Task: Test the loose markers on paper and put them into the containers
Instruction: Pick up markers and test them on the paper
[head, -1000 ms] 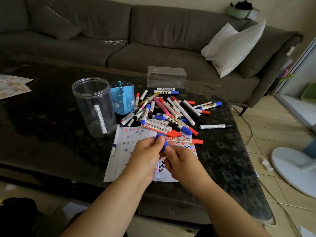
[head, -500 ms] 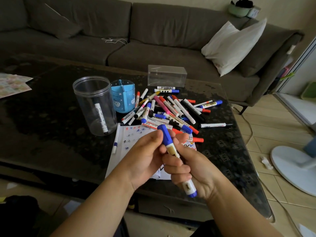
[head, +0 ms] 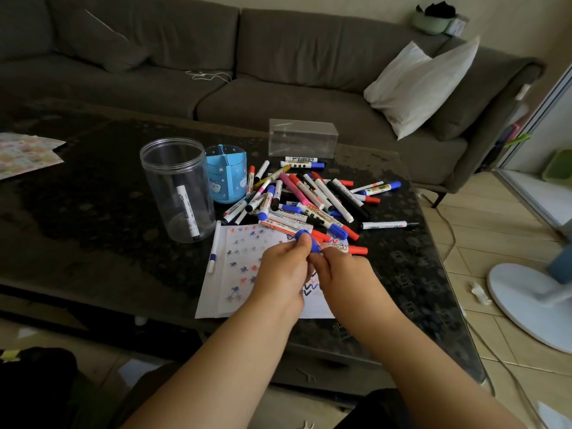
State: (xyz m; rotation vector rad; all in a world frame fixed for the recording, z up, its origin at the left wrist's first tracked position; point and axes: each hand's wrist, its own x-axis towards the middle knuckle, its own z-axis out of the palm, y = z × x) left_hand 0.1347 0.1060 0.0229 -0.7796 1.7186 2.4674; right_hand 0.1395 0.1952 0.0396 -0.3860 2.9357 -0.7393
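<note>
Over the scribbled white paper (head: 241,274), my left hand (head: 283,274) and my right hand (head: 343,275) meet around a blue-capped marker (head: 311,241). The left fingers pinch its blue cap; the right hand grips the body, which is mostly hidden under my fingers. Behind the paper lies a pile of loose markers (head: 309,196) with red, blue, black and pink caps. A clear round jar (head: 178,187) with one black marker inside stands at the left, a blue divided pen cup (head: 227,174) beside it, and a clear rectangular box (head: 303,139) behind the pile.
A single blue marker (head: 214,247) lies along the paper's left edge. Patterned sheets (head: 24,153) sit at the dark table's far left. A grey sofa with a white pillow (head: 424,85) lies beyond the table, and a white fan base (head: 532,305) stands on the floor at right.
Half a second ago the marker was raised and tilted toward me with its body showing below my right hand. Now both hands are lower and farther forward over the paper, hiding the body.
</note>
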